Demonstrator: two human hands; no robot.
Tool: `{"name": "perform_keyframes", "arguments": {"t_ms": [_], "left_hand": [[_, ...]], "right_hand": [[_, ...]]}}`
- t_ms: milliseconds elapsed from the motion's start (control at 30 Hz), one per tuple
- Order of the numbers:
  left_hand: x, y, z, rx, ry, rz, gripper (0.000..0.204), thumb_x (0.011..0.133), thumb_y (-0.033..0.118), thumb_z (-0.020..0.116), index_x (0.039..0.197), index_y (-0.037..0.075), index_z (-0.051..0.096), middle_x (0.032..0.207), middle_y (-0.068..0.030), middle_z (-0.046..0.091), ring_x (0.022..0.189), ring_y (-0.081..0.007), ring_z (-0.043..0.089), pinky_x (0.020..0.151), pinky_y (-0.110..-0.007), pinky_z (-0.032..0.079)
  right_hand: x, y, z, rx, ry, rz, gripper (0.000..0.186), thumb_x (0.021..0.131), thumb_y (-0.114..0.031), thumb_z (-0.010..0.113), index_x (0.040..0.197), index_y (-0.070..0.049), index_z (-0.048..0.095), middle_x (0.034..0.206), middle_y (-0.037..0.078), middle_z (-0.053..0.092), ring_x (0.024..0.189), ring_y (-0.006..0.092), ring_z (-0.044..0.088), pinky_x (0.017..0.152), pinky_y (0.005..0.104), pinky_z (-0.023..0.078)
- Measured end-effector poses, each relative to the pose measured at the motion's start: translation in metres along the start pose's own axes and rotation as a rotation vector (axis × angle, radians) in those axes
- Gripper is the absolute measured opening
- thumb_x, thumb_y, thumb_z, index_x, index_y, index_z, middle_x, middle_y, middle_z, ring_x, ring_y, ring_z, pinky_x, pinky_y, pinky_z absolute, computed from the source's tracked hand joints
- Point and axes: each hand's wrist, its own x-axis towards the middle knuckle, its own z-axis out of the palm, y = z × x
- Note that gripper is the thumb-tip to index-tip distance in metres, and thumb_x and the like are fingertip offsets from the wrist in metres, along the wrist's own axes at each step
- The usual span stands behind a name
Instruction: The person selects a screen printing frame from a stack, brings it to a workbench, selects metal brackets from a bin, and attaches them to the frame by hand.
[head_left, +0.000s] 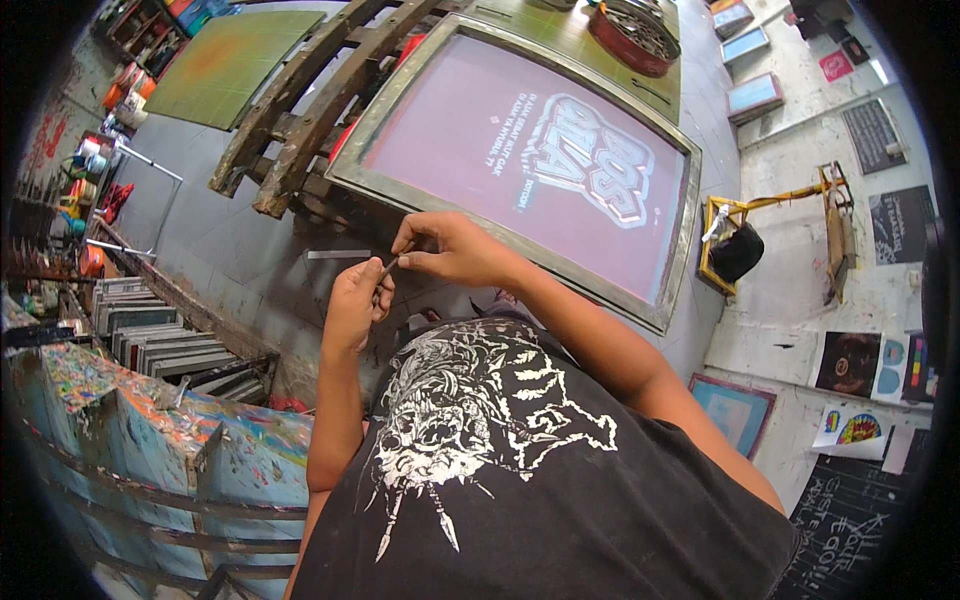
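Both of my hands meet in front of my chest, beside the near left edge of a framed printing screen (400, 140). My left hand (352, 305) is closed on the lower end of a small, dark, thin stick-like thing (389, 268). Its upper end is pinched between the thumb and fingers of my right hand (455, 250). My fingers cover much of it, so its exact kind does not show. The screen has a metal-coloured frame and pinkish mesh with a pale lettered design. A thin light metal strip (338, 254) shows just left of my hands.
Dark wooden rails (300, 150) run beyond the screen to the left, beside a green board (230, 65). A round red tin (640, 38) sits at the far side. Several frames (165, 345) stand stacked at left. A yellow metal stand (735, 208) is at right.
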Motion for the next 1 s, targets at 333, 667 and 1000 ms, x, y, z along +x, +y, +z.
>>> {"name": "perform_keyframes", "arguments": {"t_ms": [333, 667, 1000], "left_hand": [[0.013, -0.011, 0.000, 0.068, -0.004, -0.011, 0.029, 0.098, 0.028, 0.053, 0.082, 0.004, 0.057, 0.064, -0.0010, 0.054, 0.050, -0.0047, 0.045, 0.046, -0.018, 0.033], [0.019, -0.007, 0.001, 0.048, 0.034, 0.009, 0.030, 0.098, 0.029, 0.052, 0.077, 0.008, 0.053, 0.059, 0.0024, 0.050, 0.044, -0.0039, 0.041, 0.042, -0.018, 0.033], [0.019, -0.004, 0.007, 0.215, 0.093, 0.158, 0.025, 0.096, 0.025, 0.057, 0.079, 0.007, 0.057, 0.059, 0.0029, 0.052, 0.049, -0.0026, 0.043, 0.045, -0.018, 0.033]], "right_hand": [[-0.008, 0.011, -0.007, -0.007, 0.077, -0.004, 0.014, 0.083, -0.004, 0.068, 0.095, 0.000, 0.062, 0.086, 0.004, 0.063, 0.084, 0.0114, 0.058, 0.078, 0.0274, 0.048], [-0.005, 0.022, -0.007, 0.060, 0.118, 0.092, 0.016, 0.081, -0.006, 0.069, 0.094, 0.000, 0.062, 0.088, 0.003, 0.062, 0.087, 0.0105, 0.056, 0.081, 0.0280, 0.046], [0.002, 0.025, -0.013, 0.126, 0.046, 0.119, 0.017, 0.083, -0.002, 0.066, 0.098, 0.001, 0.060, 0.093, 0.002, 0.061, 0.091, 0.0101, 0.055, 0.084, 0.0270, 0.045]]}}
